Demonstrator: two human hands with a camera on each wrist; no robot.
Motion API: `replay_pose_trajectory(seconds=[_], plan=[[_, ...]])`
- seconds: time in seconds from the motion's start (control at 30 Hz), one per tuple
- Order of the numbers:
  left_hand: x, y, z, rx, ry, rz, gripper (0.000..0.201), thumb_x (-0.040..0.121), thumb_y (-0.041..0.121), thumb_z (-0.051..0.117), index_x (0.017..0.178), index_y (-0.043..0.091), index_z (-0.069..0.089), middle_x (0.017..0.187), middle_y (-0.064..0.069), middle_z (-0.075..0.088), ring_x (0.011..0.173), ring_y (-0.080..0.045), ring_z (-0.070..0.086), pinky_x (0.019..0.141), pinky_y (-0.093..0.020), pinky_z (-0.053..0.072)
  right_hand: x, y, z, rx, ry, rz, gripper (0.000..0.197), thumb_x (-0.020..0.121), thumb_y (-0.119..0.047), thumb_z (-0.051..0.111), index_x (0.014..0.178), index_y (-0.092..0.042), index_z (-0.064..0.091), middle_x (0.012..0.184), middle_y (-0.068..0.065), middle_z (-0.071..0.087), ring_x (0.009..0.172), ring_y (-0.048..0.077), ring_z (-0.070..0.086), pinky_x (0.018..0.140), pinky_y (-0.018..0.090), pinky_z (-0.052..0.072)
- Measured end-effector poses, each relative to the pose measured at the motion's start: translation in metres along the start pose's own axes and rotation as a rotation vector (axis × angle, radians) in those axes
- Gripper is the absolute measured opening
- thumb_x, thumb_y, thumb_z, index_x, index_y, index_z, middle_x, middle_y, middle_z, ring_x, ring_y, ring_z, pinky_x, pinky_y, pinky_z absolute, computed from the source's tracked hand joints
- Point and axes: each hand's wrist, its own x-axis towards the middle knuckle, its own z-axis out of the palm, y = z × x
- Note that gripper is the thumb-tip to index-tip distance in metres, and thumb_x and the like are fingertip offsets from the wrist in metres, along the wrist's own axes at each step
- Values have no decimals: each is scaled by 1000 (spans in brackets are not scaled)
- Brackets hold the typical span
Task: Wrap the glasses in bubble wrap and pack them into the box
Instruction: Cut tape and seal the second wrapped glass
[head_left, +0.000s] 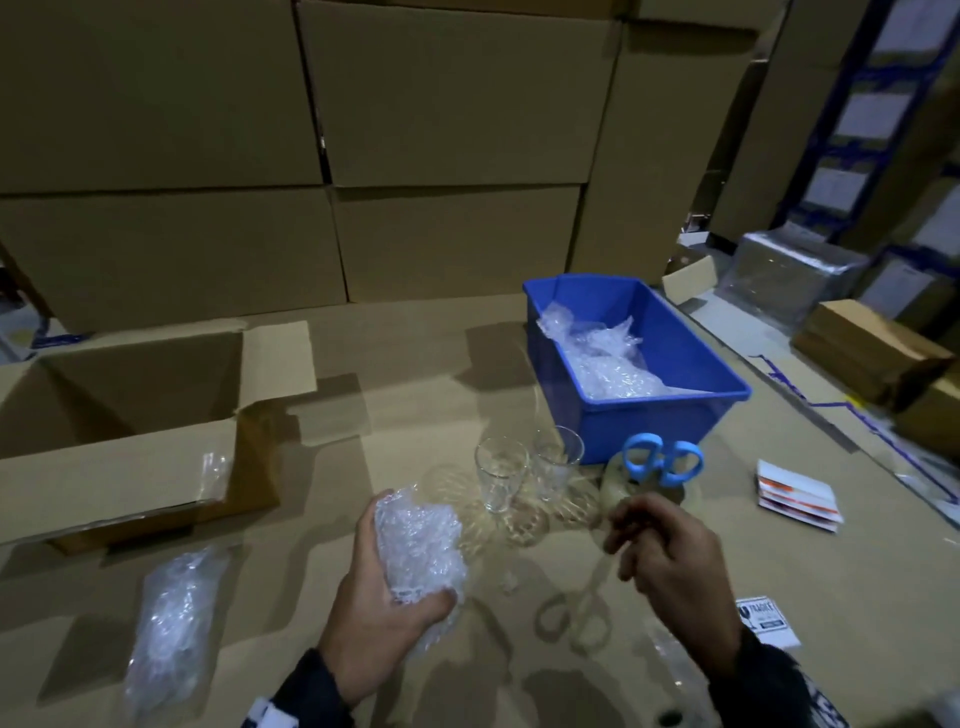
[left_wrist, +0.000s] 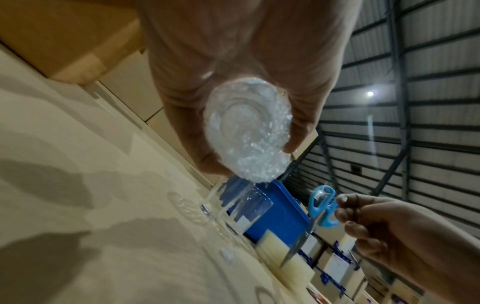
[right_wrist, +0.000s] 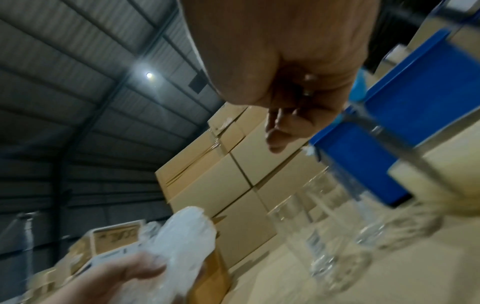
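My left hand (head_left: 405, 566) grips a glass rolled in bubble wrap (head_left: 421, 535), held just above the cardboard table; the left wrist view looks at its round wrapped end (left_wrist: 246, 133). Two bare clear glasses (head_left: 501, 478) (head_left: 556, 462) stand upright behind it, blurred in the right wrist view (right_wrist: 311, 236). Another wrapped glass (head_left: 171, 623) lies at the front left. The open cardboard box (head_left: 130, 395) sits at the left. My right hand (head_left: 623, 545) hovers with curled fingers just in front of the tape roll (head_left: 621, 486); whether it pinches anything is unclear.
Blue-handled scissors (head_left: 665, 460) stand on the tape roll. A blue bin (head_left: 675, 415) behind them holds loose bubble wrap (head_left: 608, 364). A stack of labels (head_left: 797, 493) and a fragile sticker (head_left: 761, 616) lie at the right. Stacked cartons (head_left: 415, 130) wall off the back.
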Motion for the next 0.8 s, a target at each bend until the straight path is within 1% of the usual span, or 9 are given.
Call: replay_pose_trajectory(seconds=[0.1,0.17,0.27,0.33,0.37,0.5,0.6,0.7,0.8], plan=[[4,1,17,-7,-31,-1,106,59,23,83,145,40,23,131,12,58,120,-13,59,104,-42,46,10,22,-30,-363,161,28,17,81,-4,54,76,-20,57,66,1,66,60,26,62,60,35,48],[6,1,27,-1,-46,-5,110,58,26,84,146,38,20,135,10,55,121,-12,58,104,-40,47,18,35,-40,-607,160,38,17,74,-7,70,81,-15,57,76,4,65,71,32,60,67,39,46],[9,-2,41,3,-68,-29,109,54,29,86,144,34,24,129,11,59,116,-9,61,99,-37,50,36,53,-44,-787,-52,-50,41,65,-23,84,100,-14,65,99,5,64,94,33,58,82,42,47],[11,-4,48,29,-87,-44,99,53,31,87,137,32,35,122,9,64,110,-10,64,96,-41,52,49,56,-42,-874,-186,4,46,72,-36,76,114,-25,63,116,-2,62,109,28,52,88,40,47],[12,-4,52,36,-99,-53,93,53,30,87,133,31,40,119,7,66,107,-12,66,94,-42,53,55,59,-41,-917,-249,14,45,75,-35,72,118,-28,61,121,-3,60,112,27,50,88,38,47],[14,2,63,40,-170,-71,79,56,25,85,127,23,50,113,9,71,101,-11,69,85,-30,55,71,66,-43,-1040,-381,-60,40,78,-20,61,115,-33,64,121,0,59,106,26,55,81,31,48],[14,2,72,27,-223,-72,77,62,15,85,131,22,50,114,2,70,103,-15,69,86,-32,55,73,70,-45,-944,-379,-87,33,73,-15,61,102,-27,70,111,3,63,97,27,58,74,28,47],[12,5,79,55,-235,-71,84,61,17,87,134,26,46,118,5,69,108,-13,67,95,-39,54,66,64,-50,-852,-319,-115,15,72,-11,63,83,-18,69,95,5,67,88,31,56,68,26,31],[10,11,83,102,-332,-91,86,62,20,89,133,35,43,122,11,67,113,-11,65,98,-38,52,52,55,-54,-655,-187,-141,10,73,-8,73,72,-13,64,76,0,64,77,30,57,64,27,28]])
